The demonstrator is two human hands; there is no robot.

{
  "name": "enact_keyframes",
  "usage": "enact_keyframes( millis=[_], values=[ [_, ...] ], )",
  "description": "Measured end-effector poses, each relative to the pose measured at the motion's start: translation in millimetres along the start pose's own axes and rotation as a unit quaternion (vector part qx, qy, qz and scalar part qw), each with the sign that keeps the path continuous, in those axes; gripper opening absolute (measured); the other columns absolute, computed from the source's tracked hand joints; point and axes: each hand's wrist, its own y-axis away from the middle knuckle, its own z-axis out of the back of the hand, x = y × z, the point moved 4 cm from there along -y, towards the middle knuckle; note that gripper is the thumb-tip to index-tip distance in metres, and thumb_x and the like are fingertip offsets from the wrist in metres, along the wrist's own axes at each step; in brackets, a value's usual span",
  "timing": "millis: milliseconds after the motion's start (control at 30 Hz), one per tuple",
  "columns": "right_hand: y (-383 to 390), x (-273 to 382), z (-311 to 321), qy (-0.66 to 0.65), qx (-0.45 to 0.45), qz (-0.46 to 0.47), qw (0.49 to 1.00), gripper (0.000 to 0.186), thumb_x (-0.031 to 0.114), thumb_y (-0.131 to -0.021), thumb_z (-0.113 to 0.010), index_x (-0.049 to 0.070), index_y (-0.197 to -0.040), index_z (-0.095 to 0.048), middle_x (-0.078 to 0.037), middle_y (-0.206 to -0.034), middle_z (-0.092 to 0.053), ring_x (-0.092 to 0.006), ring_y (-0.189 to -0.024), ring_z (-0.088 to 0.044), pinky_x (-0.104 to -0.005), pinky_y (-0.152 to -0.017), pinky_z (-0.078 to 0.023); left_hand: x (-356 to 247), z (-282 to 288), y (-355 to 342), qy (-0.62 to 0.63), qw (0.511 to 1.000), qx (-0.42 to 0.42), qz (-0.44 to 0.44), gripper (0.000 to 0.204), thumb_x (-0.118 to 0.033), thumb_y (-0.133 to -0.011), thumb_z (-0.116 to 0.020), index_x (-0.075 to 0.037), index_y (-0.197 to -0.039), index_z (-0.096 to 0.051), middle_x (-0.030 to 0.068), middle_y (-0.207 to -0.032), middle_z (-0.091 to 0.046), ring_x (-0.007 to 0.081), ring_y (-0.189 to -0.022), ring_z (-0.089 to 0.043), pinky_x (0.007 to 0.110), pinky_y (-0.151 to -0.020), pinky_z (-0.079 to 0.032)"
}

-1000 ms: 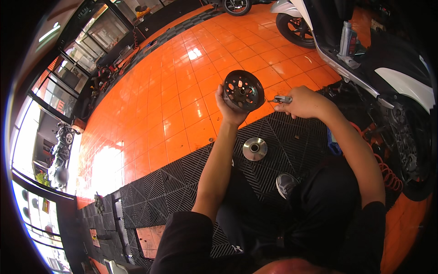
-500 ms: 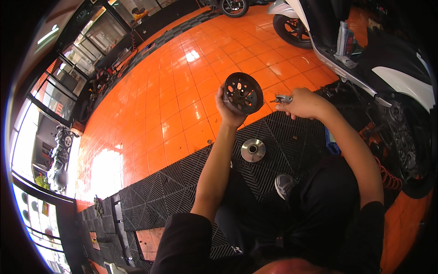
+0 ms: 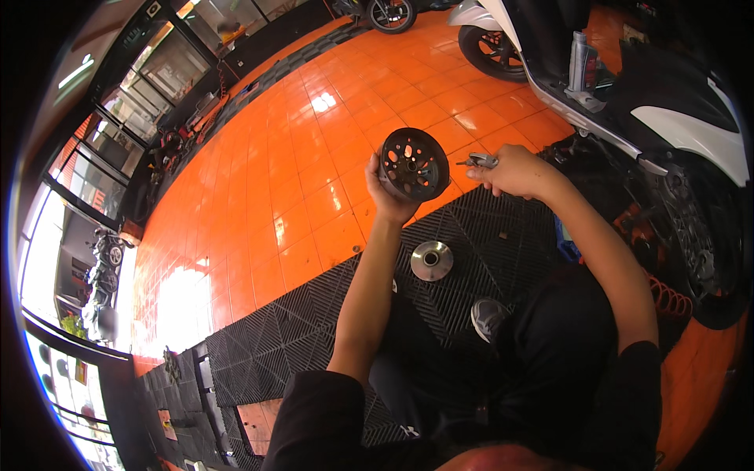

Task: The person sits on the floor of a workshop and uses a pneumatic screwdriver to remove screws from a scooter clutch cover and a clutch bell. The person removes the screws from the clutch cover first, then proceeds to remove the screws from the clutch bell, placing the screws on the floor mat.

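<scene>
Drum (image 3: 413,166) gripped by L fingers (image 3: 373,169), tool (image 3: 484,160) by R (image 3: 510,168) — disc (image 3: 441,264) on mat (image 3: 298,322), scooter (image 3: 664,129) rt.

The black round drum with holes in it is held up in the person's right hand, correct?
Not quite: the head view shows the black round drum held up in the left hand; the right hand holds a small metal tool.

No legible lettering, numbers or signs
</scene>
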Motion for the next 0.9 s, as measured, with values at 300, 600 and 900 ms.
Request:
enact_keyframes(
  millis=[300,600,900],
  values=[
    [18,20,10,-0.014,0.025,-0.043,0.999,0.053,0.052,-0.091,-0.069,-0.001,-0.083,-0.071,-0.004,-0.060,-0.064,-0.0124,-0.049,-0.058,-0.0311,-0.050,-0.048,-3,5,5,-0.009,0.999,0.037,0.032,0.058,-0.060,-0.096,-0.044,-0.015,-0.130,-0.058,0.0093,-0.130,-0.062,0.0307,-0.119,-0.060,0.051,-0.097,-0.053],
    [10,8,12,0.012,-0.021,-0.008,1.000,0.051,0.051,-0.091,-0.070,0.000,-0.086,-0.072,-0.003,-0.060,-0.064,-0.0118,-0.047,-0.057,-0.0307,-0.046,-0.046,6,6,3,-0.035,0.998,0.009,0.057,0.071,-0.067,-0.094,-0.041,-0.012,-0.136,-0.055,0.0151,-0.136,-0.057,0.0364,-0.124,-0.056,0.059,-0.098,-0.051],
    [21,20,15,-0.034,-0.001,-0.036,0.999,0.048,0.051,-0.092,-0.069,0.003,-0.086,-0.073,-0.002,-0.061,-0.064,-0.0122,-0.049,-0.058,-0.0307,-0.050,-0.048,4,18,2,-0.049,0.997,0.006,0.057,0.079,-0.071,-0.091,-0.040,-0.011,-0.140,-0.052,0.0166,-0.142,-0.053,0.0390,-0.128,-0.053,0.061,-0.103,-0.048]
  ],
)
